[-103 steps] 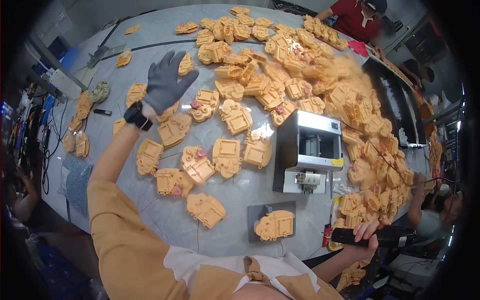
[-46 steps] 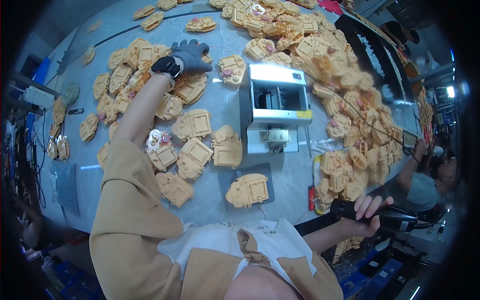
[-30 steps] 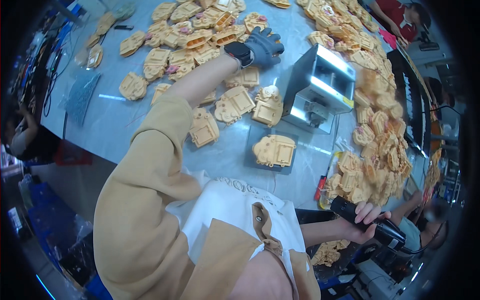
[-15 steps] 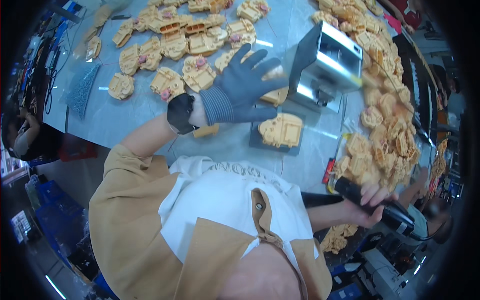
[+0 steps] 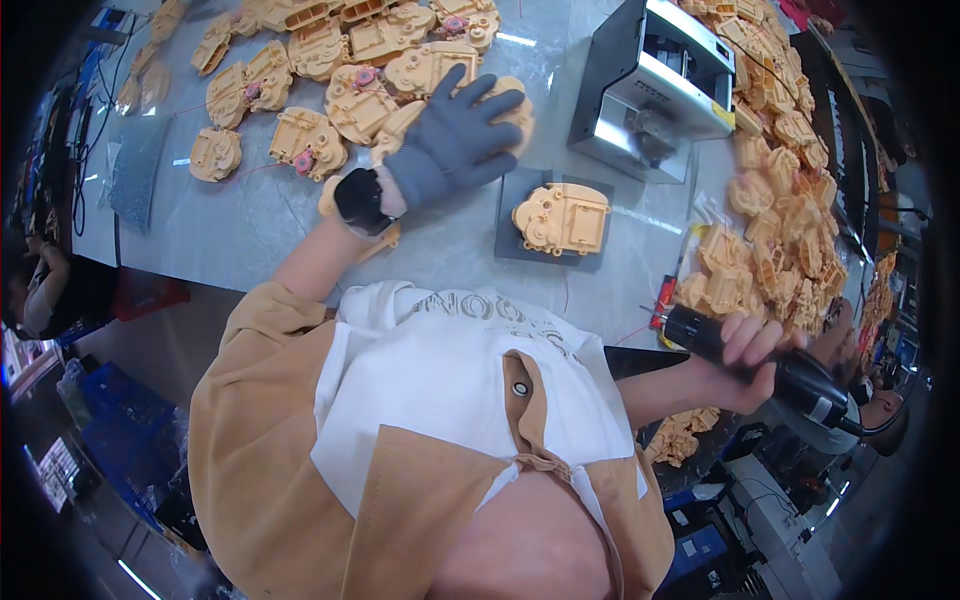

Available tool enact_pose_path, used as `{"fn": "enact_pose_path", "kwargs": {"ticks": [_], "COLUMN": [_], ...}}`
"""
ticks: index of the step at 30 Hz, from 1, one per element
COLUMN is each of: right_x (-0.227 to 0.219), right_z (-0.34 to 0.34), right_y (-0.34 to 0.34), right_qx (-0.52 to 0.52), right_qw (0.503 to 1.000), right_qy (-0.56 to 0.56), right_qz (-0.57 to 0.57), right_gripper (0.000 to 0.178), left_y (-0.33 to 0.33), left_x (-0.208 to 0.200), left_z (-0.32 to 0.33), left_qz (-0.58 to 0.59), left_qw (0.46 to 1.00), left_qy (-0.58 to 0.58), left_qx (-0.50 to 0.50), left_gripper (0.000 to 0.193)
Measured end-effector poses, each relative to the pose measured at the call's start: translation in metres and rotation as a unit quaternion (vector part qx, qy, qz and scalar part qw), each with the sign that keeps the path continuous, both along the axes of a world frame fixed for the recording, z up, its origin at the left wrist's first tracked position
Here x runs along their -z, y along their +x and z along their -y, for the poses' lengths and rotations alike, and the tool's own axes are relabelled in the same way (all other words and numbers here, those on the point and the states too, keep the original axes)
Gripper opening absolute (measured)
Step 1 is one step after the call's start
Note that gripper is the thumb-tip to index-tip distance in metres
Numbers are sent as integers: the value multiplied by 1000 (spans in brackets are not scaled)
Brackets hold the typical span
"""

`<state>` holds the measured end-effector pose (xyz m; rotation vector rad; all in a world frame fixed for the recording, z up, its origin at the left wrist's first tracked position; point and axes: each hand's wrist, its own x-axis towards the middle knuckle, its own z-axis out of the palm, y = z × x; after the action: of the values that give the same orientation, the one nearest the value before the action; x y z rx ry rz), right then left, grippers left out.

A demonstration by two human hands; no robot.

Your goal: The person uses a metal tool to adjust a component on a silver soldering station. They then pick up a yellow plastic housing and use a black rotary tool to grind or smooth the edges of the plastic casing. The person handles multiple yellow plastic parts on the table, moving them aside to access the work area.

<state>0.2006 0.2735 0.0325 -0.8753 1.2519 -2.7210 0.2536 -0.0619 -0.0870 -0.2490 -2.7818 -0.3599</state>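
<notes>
My left hand (image 5: 455,140), in a grey glove, is open with its fingers spread. It lies over a tan plastic housing (image 5: 517,108), whose edge shows past the fingertips; the palm side is hidden. My bare right hand (image 5: 745,365) is wrapped round a black electric screwdriver (image 5: 800,385) with a cable at its rear end. Its tip end points left, near a small red object (image 5: 662,300). In front of me another tan plastic housing (image 5: 570,220) sits on a dark square pad (image 5: 512,185), touched by neither hand.
Behind the pad stands a silver and black box-shaped machine (image 5: 655,100). Rows of tan housings (image 5: 320,45), some with pink parts, spread over the grey table (image 5: 230,215) at the far left. More housings (image 5: 780,220) are heaped on the right. A clear bag (image 5: 135,180) lies at the left.
My left hand has moved left and slightly away from the pad, with a tan housing now showing past its fingers. The screwdriver remains in my right hand. The whole view has shifted slightly.
</notes>
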Motion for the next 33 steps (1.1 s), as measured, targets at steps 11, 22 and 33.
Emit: {"fn": "enact_pose_path", "kwargs": {"ticks": [11, 22, 33], "right_x": [10, -3, 26], "right_z": [64, 109, 149], "right_y": [21, -81, -94], "right_qx": [105, 216, 238], "right_qw": [994, 967, 946], "right_qy": [12, 110, 188], "right_qz": [-27, -77, -111], "right_gripper": [53, 48, 35], "left_y": [38, 12, 17], "left_x": [-66, 6, 20], "left_z": [-51, -97, -87], "left_qz": [-37, 14, -12], "left_qw": [981, 973, 955], "left_qy": [189, 231, 295], "left_qx": [31, -1, -22], "left_gripper": [51, 78, 78]}}
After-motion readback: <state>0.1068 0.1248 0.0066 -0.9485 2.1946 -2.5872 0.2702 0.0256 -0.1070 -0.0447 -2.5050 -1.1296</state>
